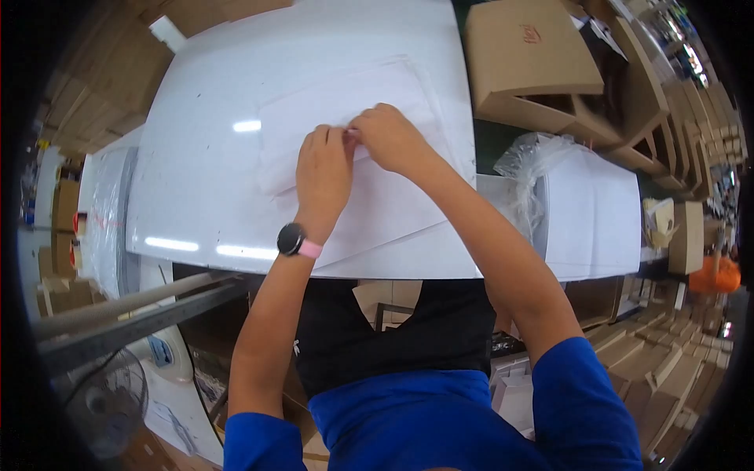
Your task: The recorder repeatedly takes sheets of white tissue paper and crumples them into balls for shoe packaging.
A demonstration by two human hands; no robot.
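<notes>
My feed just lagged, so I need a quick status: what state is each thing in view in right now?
White sheet: flat on the table, one edge pinched by both hands.
Left hand: fingertips on the sheet.
Right hand: pinching the sheet edge.
Table: glossy white top.
Cardboard box: folded up, open side facing the person.
Plastic-wrapped stack: wrap opened.

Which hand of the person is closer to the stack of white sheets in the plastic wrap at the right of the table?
The right hand. It rests on the white sheet on the table, on the side toward the wrapped stack. The left hand lies beside it, farther from the stack.
</notes>
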